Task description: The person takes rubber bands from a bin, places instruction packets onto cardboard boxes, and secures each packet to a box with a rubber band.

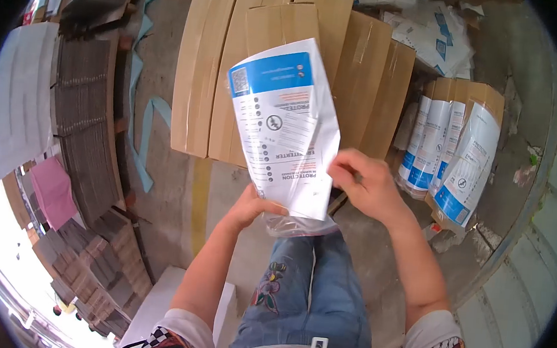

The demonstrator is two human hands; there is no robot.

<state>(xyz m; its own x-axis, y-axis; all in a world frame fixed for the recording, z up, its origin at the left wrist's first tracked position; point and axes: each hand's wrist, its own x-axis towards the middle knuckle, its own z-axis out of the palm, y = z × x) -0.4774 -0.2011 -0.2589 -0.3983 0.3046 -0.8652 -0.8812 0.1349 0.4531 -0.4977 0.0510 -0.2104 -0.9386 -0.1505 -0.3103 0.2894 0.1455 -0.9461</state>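
Observation:
A white printed sheet [282, 128] with a blue band, a QR code and the word "PROTECTION" is tilted in front of me, above the cartons. Clear plastic [300, 226] shows below its lower edge; I cannot tell whether it wraps the whole sheet. My left hand [254, 206] grips the lower left corner, thumb across the front and fingers behind. At the right edge, my right hand [366, 184] is closed with curled fingers, pinching the sheet's side. The fingertips there are partly hidden.
Taped brown cartons [198, 69] stand in a row ahead. An open carton [491, 96] at right holds several similar printed packs [428, 143]. More plastic-wrapped packs [426, 38] lie at the upper right. Stacked flat cardboard [85, 100] and a light-blue strip [138, 130] are at left.

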